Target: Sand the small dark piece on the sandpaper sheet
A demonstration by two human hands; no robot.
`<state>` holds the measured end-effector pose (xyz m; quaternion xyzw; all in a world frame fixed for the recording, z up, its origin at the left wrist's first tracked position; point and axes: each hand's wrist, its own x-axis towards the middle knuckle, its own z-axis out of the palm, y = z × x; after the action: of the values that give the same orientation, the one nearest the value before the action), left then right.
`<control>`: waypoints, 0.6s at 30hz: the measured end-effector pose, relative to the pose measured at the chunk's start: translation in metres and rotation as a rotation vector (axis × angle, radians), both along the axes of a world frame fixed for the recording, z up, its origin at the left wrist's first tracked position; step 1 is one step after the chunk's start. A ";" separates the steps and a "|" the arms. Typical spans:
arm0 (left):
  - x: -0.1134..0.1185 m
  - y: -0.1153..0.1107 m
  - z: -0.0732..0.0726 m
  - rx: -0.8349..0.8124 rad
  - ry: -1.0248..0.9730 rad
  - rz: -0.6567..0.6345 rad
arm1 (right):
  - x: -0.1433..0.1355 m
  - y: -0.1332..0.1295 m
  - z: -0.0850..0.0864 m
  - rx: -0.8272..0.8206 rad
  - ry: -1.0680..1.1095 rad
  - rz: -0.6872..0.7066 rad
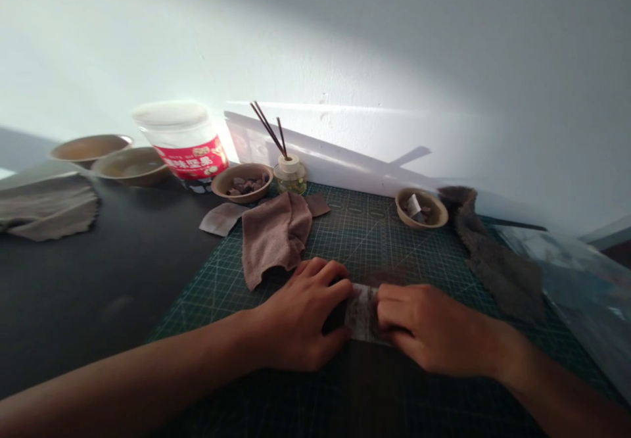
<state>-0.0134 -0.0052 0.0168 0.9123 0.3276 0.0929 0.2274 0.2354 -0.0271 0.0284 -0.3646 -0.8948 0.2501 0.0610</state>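
A small whitish sheet with dark smudges (362, 313) lies on the green cutting mat (355, 231) between my hands. My left hand (308, 313) grips its left end, with the thumb at the near edge and the fingers at the far edge. Closed over the right end is my right hand (419, 319), its fingers curled and pressed together. Whatever those fingers hold is hidden beneath them. Dark dust stains the mat just beyond the sheet. A brownish cloth (276, 231) lies crumpled beyond my left hand, beside a pale square piece (223, 219) and a brown square piece (318, 204).
Along the wall stand a bowl of brown lumps (244, 183), a reed diffuser (290, 173), a large red-labelled tub (182, 145) and a bowl with small pieces (420, 209). More bowls (131, 167) and a grey cloth (49, 204) sit left; a dark cloth (497, 260) lies right.
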 end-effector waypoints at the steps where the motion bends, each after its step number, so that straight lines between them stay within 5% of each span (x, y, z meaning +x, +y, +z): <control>1: 0.000 0.000 0.000 -0.003 0.003 0.002 | -0.001 0.000 -0.001 0.030 0.009 0.002; 5: 0.000 0.000 0.000 -0.005 0.001 0.007 | -0.001 0.004 -0.003 0.153 0.006 -0.221; 10: 0.001 0.001 0.001 -0.001 0.006 0.008 | -0.002 0.000 0.000 0.015 -0.005 -0.008; 15: 0.000 0.000 0.000 -0.007 0.007 0.006 | -0.002 0.003 -0.002 0.118 0.007 -0.222; 18: 0.000 0.000 0.000 -0.007 -0.006 0.008 | 0.001 0.002 0.001 0.009 -0.001 -0.130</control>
<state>-0.0134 -0.0047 0.0172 0.9098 0.3312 0.0953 0.2313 0.2367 -0.0248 0.0294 -0.4221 -0.8703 0.2413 0.0782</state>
